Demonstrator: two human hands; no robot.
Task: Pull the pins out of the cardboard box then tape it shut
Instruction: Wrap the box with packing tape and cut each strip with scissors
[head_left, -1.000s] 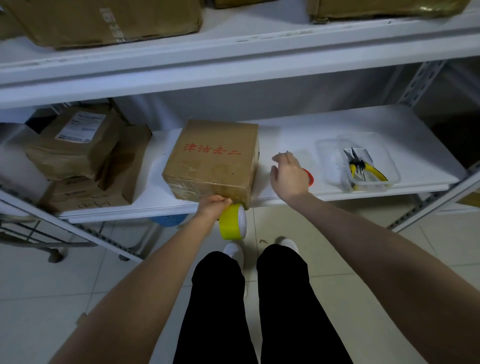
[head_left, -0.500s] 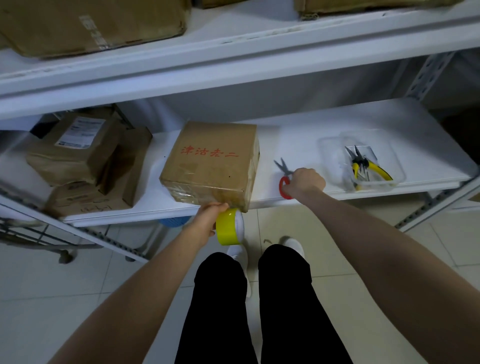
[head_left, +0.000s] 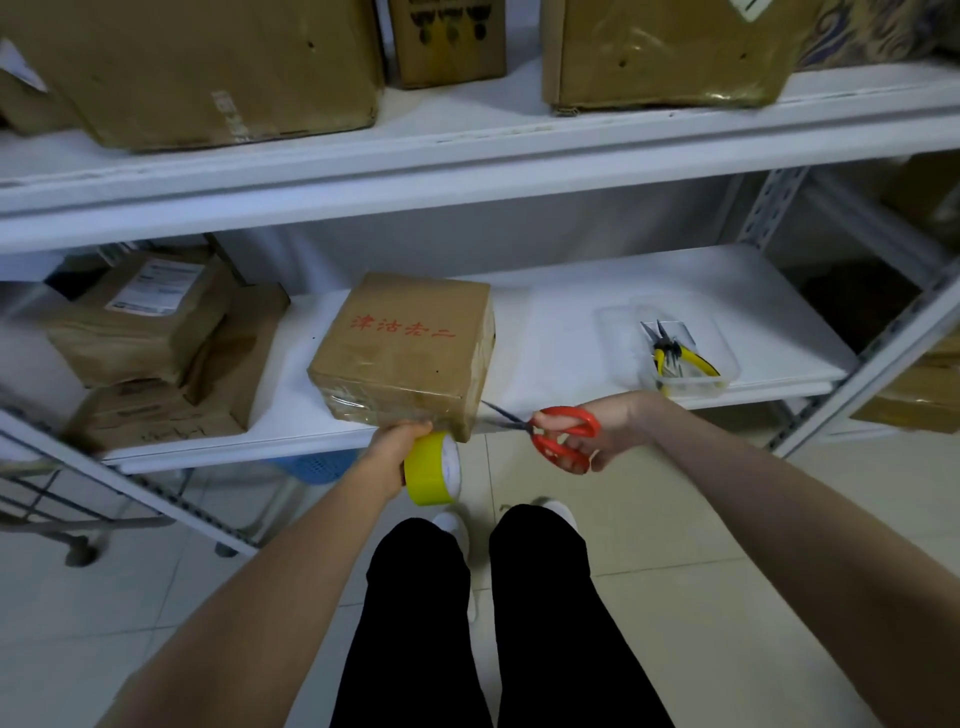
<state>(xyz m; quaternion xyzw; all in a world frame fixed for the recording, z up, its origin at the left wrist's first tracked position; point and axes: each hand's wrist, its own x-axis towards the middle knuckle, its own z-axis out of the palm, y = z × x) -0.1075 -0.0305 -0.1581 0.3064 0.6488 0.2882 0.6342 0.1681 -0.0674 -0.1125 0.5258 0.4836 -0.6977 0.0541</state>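
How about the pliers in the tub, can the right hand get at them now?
Probably not at once: the right hand grips the scissors. Otherwise the way looks free; the pliers lie in an open tub just beyond it, nothing between.

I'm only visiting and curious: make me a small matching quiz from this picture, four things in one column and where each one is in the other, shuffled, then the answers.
Things
1. yellow tape roll
2. red-handled scissors
3. yellow-handled pliers
4. cardboard box with red writing

Places
A. in the clear tray
B. standing on the white shelf, at its front edge
C. held in the left hand
D. held in the right hand

Pairs: 1-C, 2-D, 3-A, 4-B
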